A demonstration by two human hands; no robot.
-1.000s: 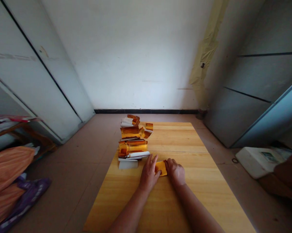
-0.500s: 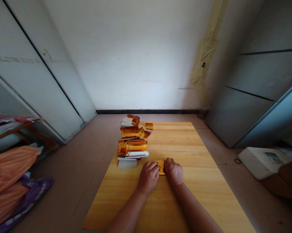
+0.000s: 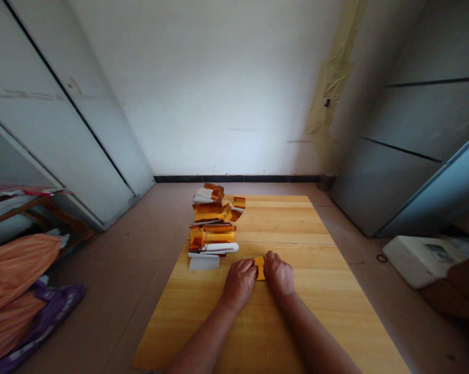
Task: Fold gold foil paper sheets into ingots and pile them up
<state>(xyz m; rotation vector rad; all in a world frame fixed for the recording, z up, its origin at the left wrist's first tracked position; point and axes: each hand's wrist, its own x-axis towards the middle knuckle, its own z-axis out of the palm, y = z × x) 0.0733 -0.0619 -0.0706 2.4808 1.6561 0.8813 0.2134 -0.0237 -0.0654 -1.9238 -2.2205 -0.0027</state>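
Observation:
A small shiny orange-gold piece of folded card (image 3: 259,268) lies low over the wooden table, between my two hands. My left hand (image 3: 240,280) grips its left edge with curled fingers. On the opposite edge, my right hand (image 3: 280,272) is closed in the same way, thumb and fingertips pressed to the card. The fingers cover both ends, so only the middle strip shows. Beyond my left hand sits a pile of similar orange-gold cards (image 3: 220,236) with white undersides, some flat and some bent open.
The wooden table (image 3: 320,311) stands before a white wall (image 3: 226,104). Grey cabinets (image 3: 409,130) rise at the right, with a white box (image 3: 417,259) on the floor below. Orange and purple bags (image 3: 19,280) lie at the left near a pale cupboard (image 3: 86,130).
My left fingers have shifted slightly on the card, and a thin edge now shows behind them. My right hand stays almost in place. The pile is unchanged.

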